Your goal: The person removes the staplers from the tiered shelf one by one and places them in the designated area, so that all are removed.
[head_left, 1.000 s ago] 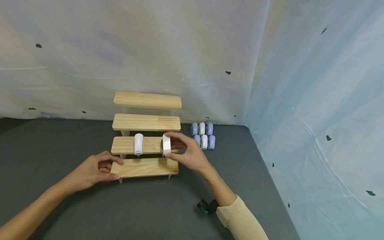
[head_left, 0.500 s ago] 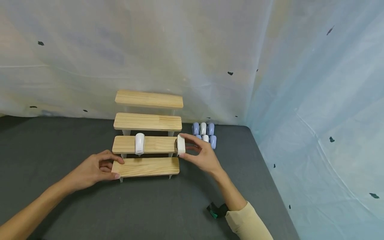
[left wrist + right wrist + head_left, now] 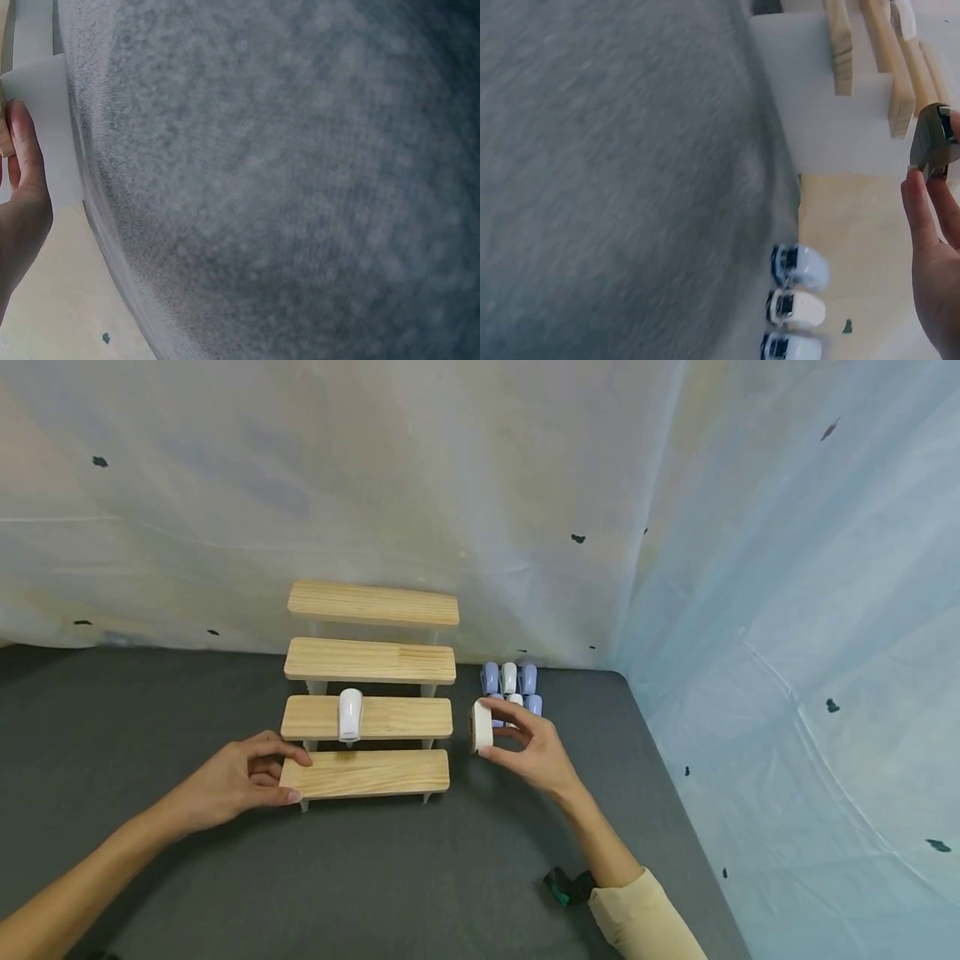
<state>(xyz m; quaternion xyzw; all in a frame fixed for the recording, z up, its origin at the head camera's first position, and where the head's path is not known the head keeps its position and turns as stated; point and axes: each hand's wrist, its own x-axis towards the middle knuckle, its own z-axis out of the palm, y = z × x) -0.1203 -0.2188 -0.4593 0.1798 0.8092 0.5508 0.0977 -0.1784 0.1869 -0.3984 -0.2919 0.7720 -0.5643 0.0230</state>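
Observation:
A four-step wooden display stand (image 3: pixel 367 773) stands on a dark grey cloth. My left hand (image 3: pixel 232 783) grips the left end of its lowest board, thumb at the front edge and fingers over the back; the left wrist view shows part of that hand (image 3: pixel 26 195) on the board's end. On the second board from the bottom sits a white mini stapler (image 3: pixel 349 715). My right hand (image 3: pixel 534 752) pinches another white mini stapler (image 3: pixel 482 727) between thumb and fingers, in the air just right of the stand. In the right wrist view, that stapler (image 3: pixel 933 139) looks dark in shadow.
Several lavender and white mini staplers (image 3: pixel 528 678) stand in two rows at the back right, partly behind my right hand. A pale curtain (image 3: pixel 510 510) hangs behind the stand and along the right side. A dark strap (image 3: pixel 567 887) is by the right forearm.
My right hand has lifted the white stapler off the second board's right part and moved it right, clear of the stand. The left hand stays in place.

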